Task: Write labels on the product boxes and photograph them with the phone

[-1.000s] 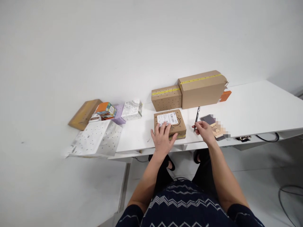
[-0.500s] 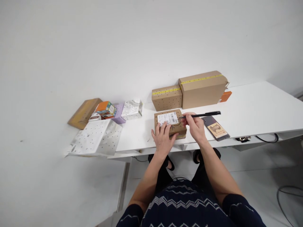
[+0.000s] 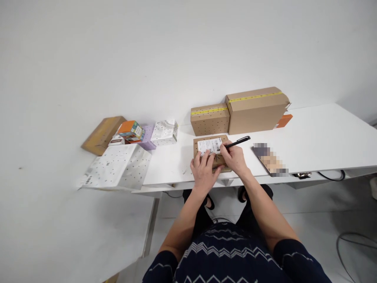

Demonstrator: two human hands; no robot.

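A small brown cardboard box lies near the front edge of the table, with a white barcode label on its top. Dark drawn lines show on the cardboard beside the label. My left hand rests on the near part of the box, fingers spread over the top and label edge, thumb along the right. Pinched in my right hand is a black pen, its back end pointing up to the right. The pen's tip is hidden by my fingers at the label's right side.
Against the wall stand two brown boxes with yellow tape, a small one and a large one, with an orange box behind. A phone lies right. At left are a white dotted package and several other boxes.
My right hand has moved left and closer to the box, and the pen has tilted more steeply. My left hand stays on the box. The view has shifted slightly.
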